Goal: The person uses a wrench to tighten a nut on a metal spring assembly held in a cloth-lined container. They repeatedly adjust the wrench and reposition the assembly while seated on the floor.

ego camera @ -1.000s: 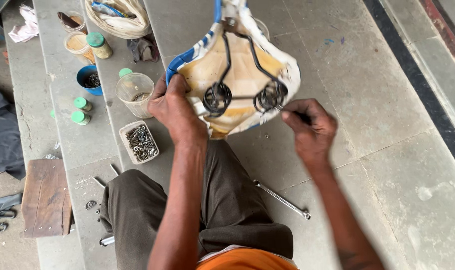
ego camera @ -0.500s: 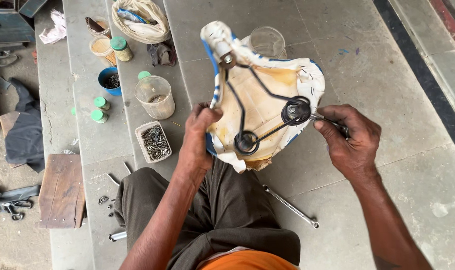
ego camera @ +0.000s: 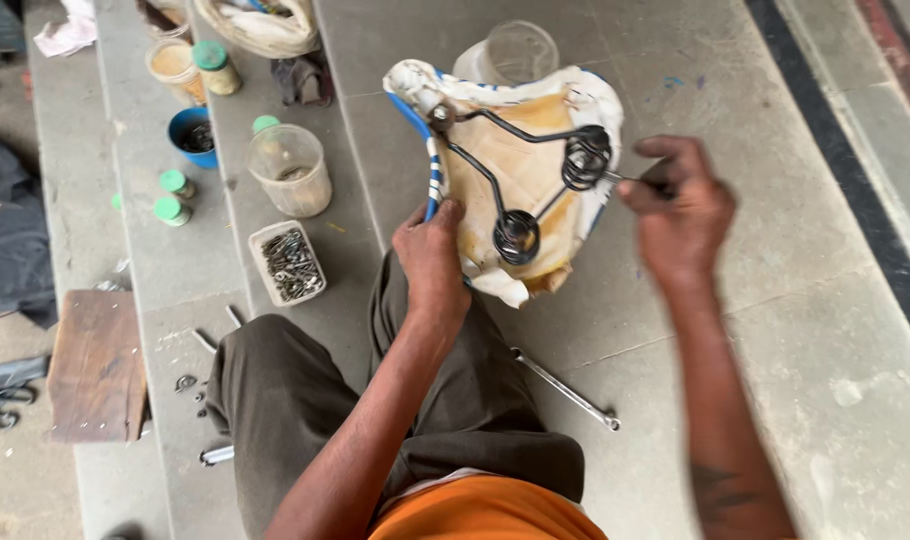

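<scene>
An upturned bicycle saddle (ego camera: 510, 175) with a tan underside, blue-and-white cover edge and black wire frame with two coil springs rests over my knee. My left hand (ego camera: 430, 255) grips its left edge. My right hand (ego camera: 675, 205) is closed on a thin metal tool (ego camera: 630, 180) whose tip reaches the right coil spring (ego camera: 585, 158). The second coil (ego camera: 516, 236) sits lower, near my left hand.
A spanner (ego camera: 565, 388) lies on the concrete by my leg. To the left stand a tray of screws (ego camera: 290, 263), a clear plastic tub (ego camera: 290, 170), a blue bowl (ego camera: 193, 135), small green-capped bottles (ego camera: 170, 195) and a wooden block (ego camera: 97, 365). A clear container (ego camera: 515, 50) sits behind the saddle.
The saddle has been turned so its nose points up-left and the springs lie to the right. My right hand has shifted right and up, with the tool at the right spring.
</scene>
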